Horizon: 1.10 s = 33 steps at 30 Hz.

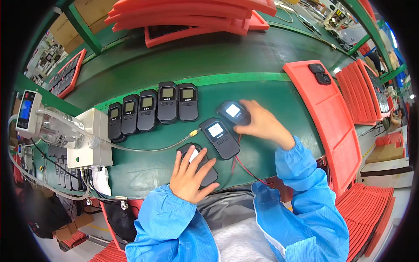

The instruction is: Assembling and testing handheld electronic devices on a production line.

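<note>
My left hand lies with spread fingers on top of a black handheld meter, covering most of it. Part of a lit screen shows between the fingers. My right hand grips the side of another black meter with a glowing white screen, thumb and fingers around its edge. Between the two hands lies a third meter, its screen lit. A clear tube with a yellow end fitting reaches its upper left corner. Red and black wires run out from below the meters toward the bench's front edge.
Several black meters with unlit screens form a row at the left on the green bench. A white box with tubing and a small display unit stand farther left. Red foam trays lie at right; more are stacked behind.
</note>
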Available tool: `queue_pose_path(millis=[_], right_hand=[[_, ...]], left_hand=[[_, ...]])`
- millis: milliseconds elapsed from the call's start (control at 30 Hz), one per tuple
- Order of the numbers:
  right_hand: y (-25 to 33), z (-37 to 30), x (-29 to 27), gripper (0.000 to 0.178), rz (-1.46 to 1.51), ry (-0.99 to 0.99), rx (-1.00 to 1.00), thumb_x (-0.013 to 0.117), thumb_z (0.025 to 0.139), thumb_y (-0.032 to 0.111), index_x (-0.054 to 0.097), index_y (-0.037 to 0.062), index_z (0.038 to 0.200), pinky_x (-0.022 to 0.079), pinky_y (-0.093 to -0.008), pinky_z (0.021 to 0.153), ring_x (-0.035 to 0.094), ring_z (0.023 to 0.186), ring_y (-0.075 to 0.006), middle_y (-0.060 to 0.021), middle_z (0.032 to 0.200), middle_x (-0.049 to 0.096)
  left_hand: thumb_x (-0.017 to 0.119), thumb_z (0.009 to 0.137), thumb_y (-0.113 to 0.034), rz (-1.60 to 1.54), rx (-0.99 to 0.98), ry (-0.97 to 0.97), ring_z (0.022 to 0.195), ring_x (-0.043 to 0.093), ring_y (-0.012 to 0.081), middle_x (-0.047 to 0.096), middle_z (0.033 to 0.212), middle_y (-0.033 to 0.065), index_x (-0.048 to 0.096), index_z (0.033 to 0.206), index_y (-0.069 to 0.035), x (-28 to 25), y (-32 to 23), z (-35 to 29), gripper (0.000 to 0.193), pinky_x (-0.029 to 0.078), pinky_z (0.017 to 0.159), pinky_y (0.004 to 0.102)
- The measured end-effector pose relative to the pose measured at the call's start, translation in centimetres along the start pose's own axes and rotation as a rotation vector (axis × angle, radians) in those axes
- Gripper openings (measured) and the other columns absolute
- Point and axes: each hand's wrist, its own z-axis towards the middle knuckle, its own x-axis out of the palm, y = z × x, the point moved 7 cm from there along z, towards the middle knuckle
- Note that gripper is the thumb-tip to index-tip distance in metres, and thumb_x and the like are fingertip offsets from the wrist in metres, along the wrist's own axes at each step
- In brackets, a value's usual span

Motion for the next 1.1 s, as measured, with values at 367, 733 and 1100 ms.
queue_pose_path(millis=[367,733,1100], right_hand=[[-5.5,2.3,-1.1,0.078,0.757,-0.451,0.018,0.081,0.068,0.014,0.041,-0.0044,0.132,0.048,-0.0329,0.088,0.059,0.102,-0.0207,-0.0142,0.113,0.059],[-5.5,2.4,-1.2,0.078,0.818,-0.455,-0.054,0.081,0.07,0.013,0.04,-0.0023,0.136,0.046,-0.0314,0.093,0.057,0.107,-0.0181,-0.0107,0.116,0.058],[-5.3,2.1,-1.3,0.077,0.84,-0.482,-0.077,0.079,0.071,0.011,0.04,-0.001,0.136,0.046,-0.0309,0.093,0.056,0.106,-0.017,-0.0096,0.115,0.058]], left_hand=[[0.071,0.083,-0.02,-0.054,-0.021,-0.399,0.094,0.065,0.0272,0.068,0.1,0.0073,0.069,0.103,-0.01,-7.0,4.9,9.1,0.023,0.052,0.08,0.0356],[0.07,0.084,-0.022,0.233,-0.156,-0.415,0.125,0.048,0.0282,0.056,0.129,0.0073,0.064,0.116,-0.011,-3.0,9.5,12.2,0.035,0.036,0.106,0.0449],[0.069,0.086,-0.025,0.232,-0.234,-0.329,0.133,0.041,0.0298,0.049,0.139,0.0093,0.06,0.124,-0.013,-2.3,10.1,12.1,0.042,0.029,0.113,0.047]])
